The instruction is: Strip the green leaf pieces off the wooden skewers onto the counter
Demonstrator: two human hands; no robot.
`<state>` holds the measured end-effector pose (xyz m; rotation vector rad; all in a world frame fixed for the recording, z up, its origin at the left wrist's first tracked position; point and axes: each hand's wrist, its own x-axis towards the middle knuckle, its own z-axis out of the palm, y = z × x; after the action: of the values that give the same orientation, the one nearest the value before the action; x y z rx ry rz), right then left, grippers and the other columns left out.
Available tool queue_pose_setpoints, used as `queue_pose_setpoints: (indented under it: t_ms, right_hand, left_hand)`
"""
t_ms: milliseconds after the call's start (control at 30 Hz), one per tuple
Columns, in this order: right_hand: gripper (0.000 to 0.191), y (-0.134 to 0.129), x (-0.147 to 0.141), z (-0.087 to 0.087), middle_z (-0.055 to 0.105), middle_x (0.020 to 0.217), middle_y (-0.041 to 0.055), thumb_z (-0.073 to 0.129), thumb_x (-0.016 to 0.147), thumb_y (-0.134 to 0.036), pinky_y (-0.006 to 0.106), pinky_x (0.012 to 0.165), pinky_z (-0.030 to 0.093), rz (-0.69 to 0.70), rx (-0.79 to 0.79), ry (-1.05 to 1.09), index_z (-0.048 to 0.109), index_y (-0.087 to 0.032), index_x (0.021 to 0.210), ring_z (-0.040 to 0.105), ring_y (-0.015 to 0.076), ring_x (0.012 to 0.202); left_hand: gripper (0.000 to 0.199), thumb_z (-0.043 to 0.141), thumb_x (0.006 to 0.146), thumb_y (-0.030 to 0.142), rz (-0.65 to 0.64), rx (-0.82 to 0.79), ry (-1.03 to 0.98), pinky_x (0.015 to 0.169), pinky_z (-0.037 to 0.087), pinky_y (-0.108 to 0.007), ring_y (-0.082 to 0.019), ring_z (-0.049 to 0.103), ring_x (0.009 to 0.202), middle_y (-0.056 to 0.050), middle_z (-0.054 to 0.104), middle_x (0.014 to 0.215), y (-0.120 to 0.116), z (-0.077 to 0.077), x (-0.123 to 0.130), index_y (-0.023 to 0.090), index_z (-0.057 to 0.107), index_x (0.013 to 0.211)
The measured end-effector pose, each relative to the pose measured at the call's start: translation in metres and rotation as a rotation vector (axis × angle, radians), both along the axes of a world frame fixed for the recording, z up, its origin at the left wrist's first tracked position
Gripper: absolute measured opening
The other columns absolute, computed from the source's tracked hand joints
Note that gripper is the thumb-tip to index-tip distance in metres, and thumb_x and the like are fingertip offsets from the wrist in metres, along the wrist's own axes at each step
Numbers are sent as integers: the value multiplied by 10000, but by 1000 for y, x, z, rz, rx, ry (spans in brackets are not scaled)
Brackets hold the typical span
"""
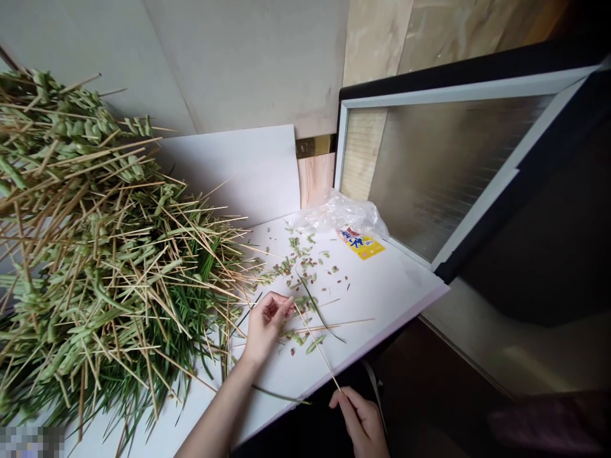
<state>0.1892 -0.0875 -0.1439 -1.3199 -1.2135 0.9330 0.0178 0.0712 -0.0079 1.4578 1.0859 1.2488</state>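
Observation:
My left hand is closed over the white table, its thumb and forefinger pinched at the upper end of a thin pale stick. Lower down, near the table's front edge, my right hand pinches the lower end of the same stick, which slants between the two hands. Around my left hand lie green bits, small reddish-brown pieces, a few loose sticks and a long green blade.
A big heap of skewered green pieces and green stalks covers the left side. Behind are a clear plastic bag, a yellow label and an upright white board. A framed glass panel stands at the right.

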Motion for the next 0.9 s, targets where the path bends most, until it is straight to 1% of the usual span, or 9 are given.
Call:
queue_pose_setpoints:
  t_ms: [167,300,433,733,900]
  right_hand:
    - [396,-1,0,2,519,576,-49,447,1008,-439,249,523,343,8,7,-26,643,-227,736,452,121,511]
    - [388,0,0,3,507,573,-51,446,1009,-430,250,526,345,13,18,-29,646,-232,742,447,121,511]
    - [391,-1,0,5,529,602,-44,445,1007,-439,245,546,358,11,6,-2,652,-231,749,465,123,534]
    - [381,-4,0,1,494,590,-52,452,1012,-429,249,521,321,15,22,17,653,-225,760,416,116,506]
    - [371,-5,-1,1,549,632,-37,462,1008,-431,255,554,335,13,17,34,658,-227,769,463,125,546]
  left_hand:
    - [357,753,814,515,-22,-59,-71,666,492,-267,-156,621,681,-30,697,721,1,0,1,178,643,777]
    - [361,749,819,517,-30,-74,-85,655,492,-267,-151,614,668,-27,691,715,2,-2,2,178,631,770]
    - [379,733,828,532,-23,-63,-41,652,480,-263,-148,608,664,-29,687,711,2,-2,1,174,629,762]
    - [418,710,829,568,-19,-47,38,643,460,-257,-144,591,652,-27,669,702,1,-5,1,166,623,756]
    - [404,684,857,550,-46,-48,71,634,454,-251,-135,569,645,-23,653,703,3,-5,-1,164,619,759]
